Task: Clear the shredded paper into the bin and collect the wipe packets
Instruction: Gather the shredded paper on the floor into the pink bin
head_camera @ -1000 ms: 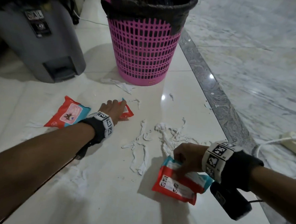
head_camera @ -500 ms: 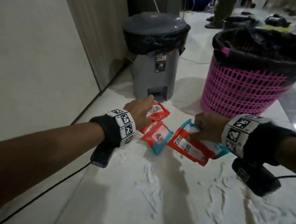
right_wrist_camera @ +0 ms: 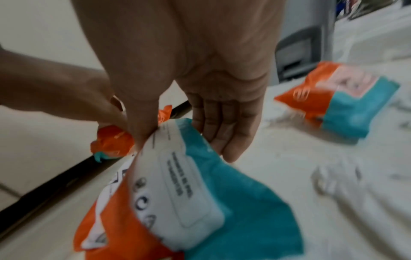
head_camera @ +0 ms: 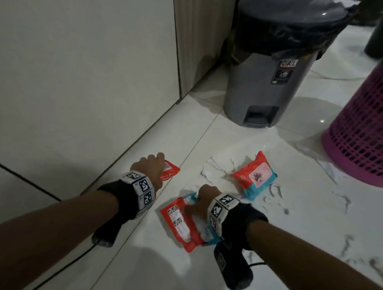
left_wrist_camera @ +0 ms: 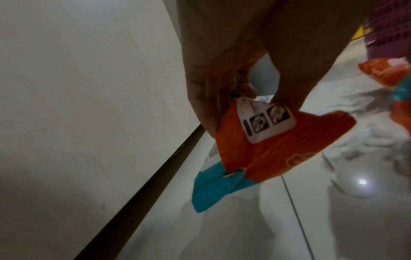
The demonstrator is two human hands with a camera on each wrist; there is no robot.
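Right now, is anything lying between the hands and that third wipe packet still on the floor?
Nothing solid: only shredded paper strewn on the floor tiles separates the right hand from the loose packet. Both hands already hold packets, though.

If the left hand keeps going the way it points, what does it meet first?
Probably bare white floor tile, then the grey plastic pedal bin. The left hand pinches a small orange wipe packet; depth is unclear.
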